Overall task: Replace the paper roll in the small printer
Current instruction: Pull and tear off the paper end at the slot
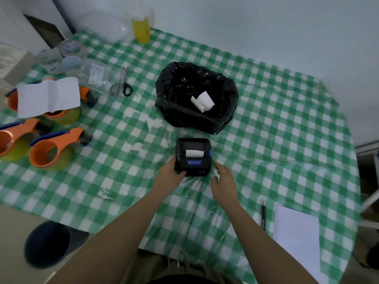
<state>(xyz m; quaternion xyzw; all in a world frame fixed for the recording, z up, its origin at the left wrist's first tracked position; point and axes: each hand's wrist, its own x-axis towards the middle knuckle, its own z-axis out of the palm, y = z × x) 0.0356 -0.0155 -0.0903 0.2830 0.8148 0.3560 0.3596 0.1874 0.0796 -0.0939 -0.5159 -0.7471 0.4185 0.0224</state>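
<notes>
A small black printer (193, 156) with a blue label sits on the green checked tablecloth, lid closed, a short strip of white paper (194, 153) sticking out of its slot. My left hand (170, 177) grips the printer's near left corner. My right hand (222, 181) hovers just right of it, fingers loosely curled, holding nothing I can make out. Behind the printer a bin lined with a black bag (196, 97) holds a white paper roll (202, 102).
Orange tape dispensers (51, 148) and a white sheet (48, 96) lie at the left. Scissors (123, 84) and clear tape rolls (69, 58) are at the back left, a yellow bottle (141, 29) at the back. A pen (263, 214) and notepad (297, 238) lie near right.
</notes>
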